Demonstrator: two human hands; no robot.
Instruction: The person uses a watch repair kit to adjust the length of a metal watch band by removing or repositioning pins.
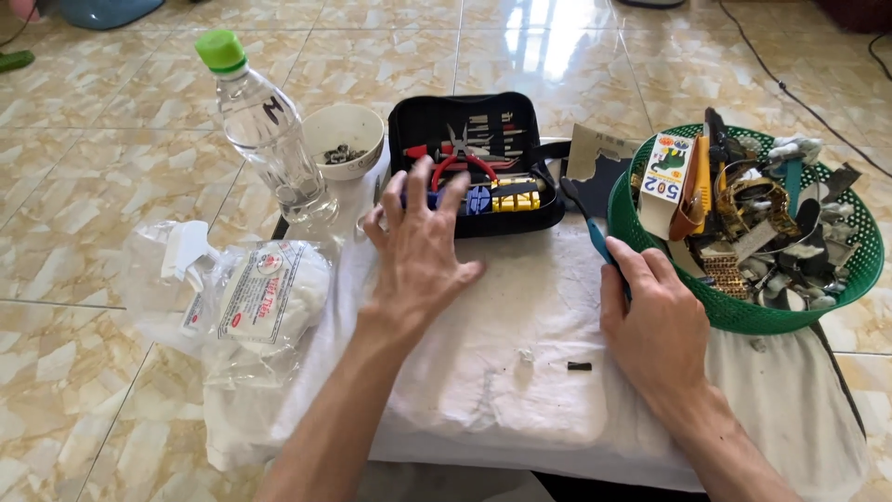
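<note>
White, wrinkled cloth [520,335] is spread over a low table on glossy beige tiles. Upon it a black fabric tool case [476,163] lies open, with red-handled pliers [462,160] and small yellow and blue tools held in its loops. The left hand [421,246] is stretched toward the case, palm down, fingers splayed and released, the fingertips at its near edge. The right hand [650,321] is closed around a slim blue tool [597,240], just beside a round green mesh basket [743,311] heaped with watch straps and parts. A clear plastic bottle [265,125] and a white bowl [344,138] stand further left.
</note>
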